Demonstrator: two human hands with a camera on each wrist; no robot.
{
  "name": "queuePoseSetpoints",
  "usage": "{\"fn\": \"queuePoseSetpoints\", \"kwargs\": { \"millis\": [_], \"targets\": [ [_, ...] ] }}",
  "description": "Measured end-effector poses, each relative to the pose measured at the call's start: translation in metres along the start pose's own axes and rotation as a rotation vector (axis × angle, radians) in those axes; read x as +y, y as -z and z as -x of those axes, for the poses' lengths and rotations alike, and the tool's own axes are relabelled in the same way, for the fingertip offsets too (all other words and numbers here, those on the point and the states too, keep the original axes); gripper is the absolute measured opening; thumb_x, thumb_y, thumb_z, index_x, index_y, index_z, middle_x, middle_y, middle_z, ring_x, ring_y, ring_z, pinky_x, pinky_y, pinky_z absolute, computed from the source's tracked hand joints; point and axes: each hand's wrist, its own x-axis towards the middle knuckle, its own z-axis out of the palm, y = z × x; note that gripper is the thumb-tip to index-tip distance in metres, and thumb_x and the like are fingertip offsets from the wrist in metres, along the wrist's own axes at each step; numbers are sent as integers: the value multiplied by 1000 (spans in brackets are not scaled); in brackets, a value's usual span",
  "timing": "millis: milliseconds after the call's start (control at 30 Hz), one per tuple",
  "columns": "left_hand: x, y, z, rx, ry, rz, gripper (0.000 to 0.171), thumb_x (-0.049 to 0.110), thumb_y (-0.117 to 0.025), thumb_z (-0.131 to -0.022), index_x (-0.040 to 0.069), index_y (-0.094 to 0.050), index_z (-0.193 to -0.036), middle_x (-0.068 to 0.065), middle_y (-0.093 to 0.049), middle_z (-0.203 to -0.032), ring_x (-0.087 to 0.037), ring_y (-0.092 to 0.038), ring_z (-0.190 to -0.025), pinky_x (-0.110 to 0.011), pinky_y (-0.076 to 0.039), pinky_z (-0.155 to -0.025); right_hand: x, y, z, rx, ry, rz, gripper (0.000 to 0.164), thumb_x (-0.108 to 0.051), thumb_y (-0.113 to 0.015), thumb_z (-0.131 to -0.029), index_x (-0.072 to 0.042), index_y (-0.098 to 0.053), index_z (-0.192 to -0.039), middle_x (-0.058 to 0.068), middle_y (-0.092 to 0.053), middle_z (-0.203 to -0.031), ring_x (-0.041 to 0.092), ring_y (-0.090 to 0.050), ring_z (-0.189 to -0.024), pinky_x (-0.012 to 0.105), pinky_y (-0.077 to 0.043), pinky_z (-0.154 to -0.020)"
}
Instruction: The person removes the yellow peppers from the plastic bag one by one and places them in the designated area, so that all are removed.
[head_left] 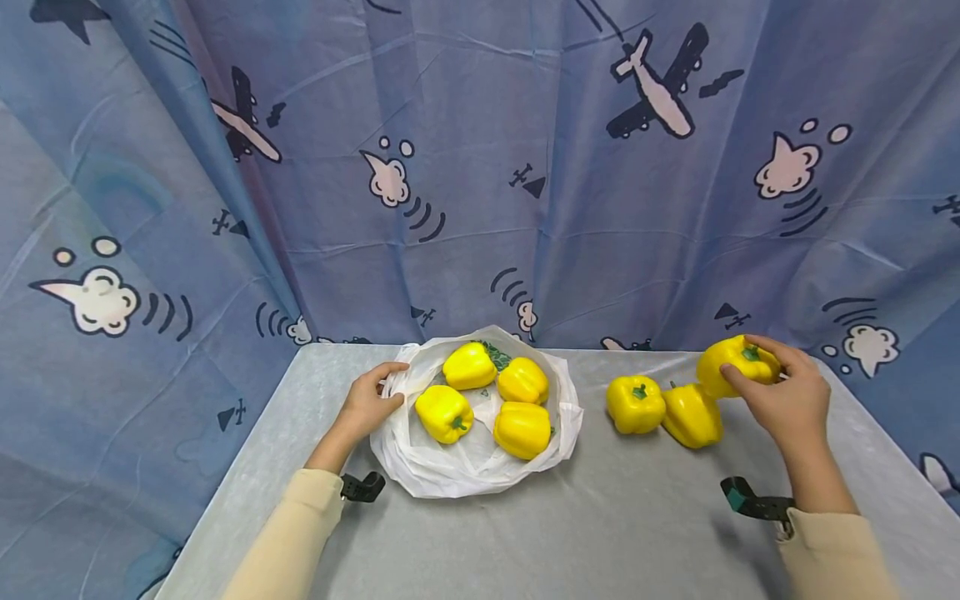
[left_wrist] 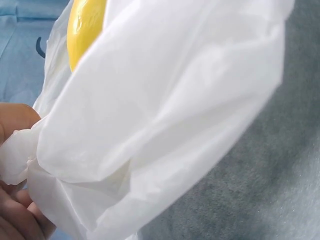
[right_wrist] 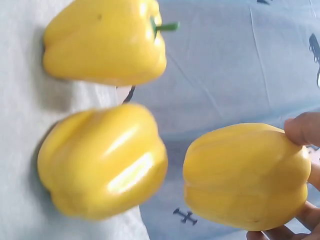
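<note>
My right hand (head_left: 795, 392) grips a yellow bell pepper (head_left: 729, 365) by its stem end, raised off the table at the right. In the right wrist view that held pepper (right_wrist: 245, 177) hangs apart from two others. Those two, a bell pepper (head_left: 635, 405) and a leaning bell pepper (head_left: 693, 417), rest side by side on the table. With my left hand (head_left: 369, 402) I pinch the left rim of a white plastic bag (head_left: 480, 479); the bunched plastic (left_wrist: 125, 110) shows between thumb and fingers in the left wrist view. Several yellow peppers (head_left: 522, 430) lie inside the open bag.
A grey-covered table (head_left: 600, 533) carries everything. Behind it and along the left hangs a blue curtain (head_left: 480, 208) printed with planes and clouds. Something dark green (head_left: 495, 356) shows at the back inside the bag. Each wrist wears a black camera band (head_left: 363, 487).
</note>
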Motion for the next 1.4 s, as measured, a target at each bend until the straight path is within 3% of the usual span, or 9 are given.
{"fn": "queuePoseSetpoints", "kwargs": {
  "millis": [100, 267, 500, 867, 1267, 1400],
  "targets": [
    [0, 0, 0, 4, -2, -2, 48, 4, -65, -83, 15, -59, -129, -12, -59, -131, -23, -57, -84, -26, -48, -68, 9, 1, -2, 12, -39, 18, 56, -31, -70, -85, -13, -55, -136, 17, -48, -141, 33, -44, -125, 17, -41, -90],
    [-1, 0, 0, 9, -3, -2, 48, 3, -65, -83, 15, -60, -129, -13, -59, -131, -23, -58, -84, -27, -49, -68, 20, 2, -3, 12, -81, 32, 56, -30, -70, -86, -12, -55, -137, 15, -48, -142, 32, -44, -126, 29, -43, -102],
    [-2, 0, -1, 15, -5, -8, 48, 2, -65, -82, 14, -60, -128, -13, -60, -130, -24, -57, -84, -26, -48, -68, 35, 1, -4, -22, -74, 63, 58, -34, -67, -87, -10, -53, -138, 19, -48, -142, 36, -44, -124, 23, -42, -97],
    [-2, 0, -1, 7, -2, -15, 48, 3, -65, -83, 15, -60, -129, -12, -60, -129, -23, -58, -85, -27, -48, -68, 60, -7, -5, -76, -55, 79, 59, -29, -66, -88, -2, -49, -138, 33, -43, -140, 47, -40, -124, 60, -35, -101],
    [-1, 1, 0, 3, 15, -17, 48, 4, -65, -84, 16, -60, -130, -13, -58, -131, -24, -57, -86, -27, -48, -68, 75, -18, -4, -118, -113, 76, 63, -33, -66, -88, -3, -48, -140, 33, -38, -142, 48, -38, -126, 59, -38, -101],
    [-1, 1, -1, 1, 16, -19, 48, 4, -65, -84, 16, -59, -130, -12, -58, -132, -24, -57, -87, -27, -48, -69, 99, -29, -14, -96, -98, 107, 65, -40, -67, -86, -9, -50, -140, 30, -42, -141, 45, -41, -124, 55, -41, -98]
  ]
}}
